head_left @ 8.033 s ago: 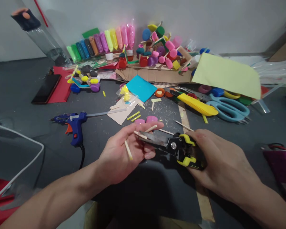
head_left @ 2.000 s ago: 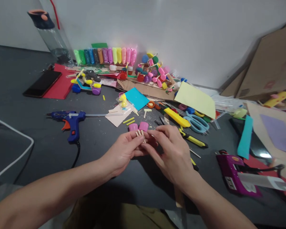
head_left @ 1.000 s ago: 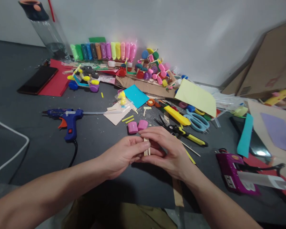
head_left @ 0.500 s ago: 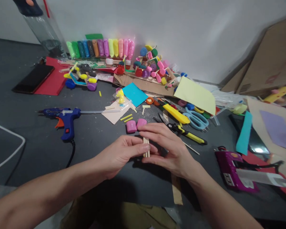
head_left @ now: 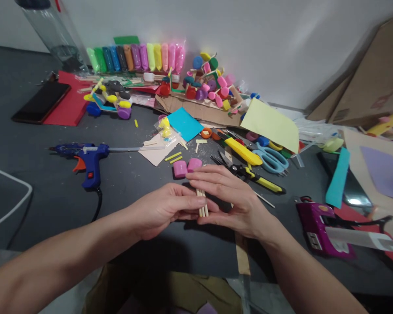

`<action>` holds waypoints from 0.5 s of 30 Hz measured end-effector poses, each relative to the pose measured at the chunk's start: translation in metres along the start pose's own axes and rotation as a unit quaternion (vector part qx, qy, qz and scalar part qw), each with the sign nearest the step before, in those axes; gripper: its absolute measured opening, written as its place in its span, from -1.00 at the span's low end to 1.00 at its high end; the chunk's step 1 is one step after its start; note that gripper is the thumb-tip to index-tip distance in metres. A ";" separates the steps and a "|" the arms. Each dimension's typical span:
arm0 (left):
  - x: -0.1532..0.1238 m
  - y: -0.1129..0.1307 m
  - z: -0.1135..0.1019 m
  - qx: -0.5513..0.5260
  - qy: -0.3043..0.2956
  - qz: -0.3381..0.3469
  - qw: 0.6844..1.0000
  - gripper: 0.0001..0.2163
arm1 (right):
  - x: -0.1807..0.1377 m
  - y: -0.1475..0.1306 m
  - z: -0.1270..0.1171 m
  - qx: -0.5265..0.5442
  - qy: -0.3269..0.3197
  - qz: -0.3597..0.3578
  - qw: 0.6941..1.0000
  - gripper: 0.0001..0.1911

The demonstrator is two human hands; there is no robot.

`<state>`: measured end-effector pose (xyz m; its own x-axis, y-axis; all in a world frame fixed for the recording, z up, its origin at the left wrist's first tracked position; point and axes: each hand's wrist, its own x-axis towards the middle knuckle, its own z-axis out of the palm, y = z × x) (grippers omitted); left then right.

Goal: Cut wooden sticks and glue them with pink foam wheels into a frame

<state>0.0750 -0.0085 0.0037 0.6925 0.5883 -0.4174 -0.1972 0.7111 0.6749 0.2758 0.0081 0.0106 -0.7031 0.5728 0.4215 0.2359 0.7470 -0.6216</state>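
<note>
Between both hands is a small bundle of short pale wooden sticks [head_left: 203, 210], held upright and slightly tilted. My left hand [head_left: 170, 203] pinches it, thumb across the front and fingers behind. My right hand [head_left: 231, 198] curves around the same bundle, fingers at its upper end and thumb near its lower end. Just beyond the fingertips lie two pink clay pieces, one at the left [head_left: 180, 168] and one at the right [head_left: 194, 165]. Thin yellow-green sticks [head_left: 173, 157] lie behind them.
A blue glue gun [head_left: 91, 161] lies at the left. Pliers [head_left: 262, 179], a yellow utility knife [head_left: 244, 151] and blue-handled scissors [head_left: 271, 159] are at the right. Small clay-and-stick models [head_left: 109, 102], clay packets [head_left: 136, 57] and a bottle [head_left: 57, 39] line the back. A purple device [head_left: 317, 226] sits right.
The bundle tilts a little more, with its lower end shifted slightly right. My hands stay around it. The whole view has shifted slightly.
</note>
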 end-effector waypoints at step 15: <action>0.000 0.002 0.001 0.142 0.088 0.116 0.979 -0.74 | -0.002 0.003 0.006 -0.033 0.070 -0.001 0.997 -0.48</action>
<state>0.0752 -0.0079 0.0058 0.5164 0.7966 -0.3141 -0.1169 0.4290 0.8957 0.2738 0.0071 0.0039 -0.6044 0.6097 0.5128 0.2823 0.7658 -0.5777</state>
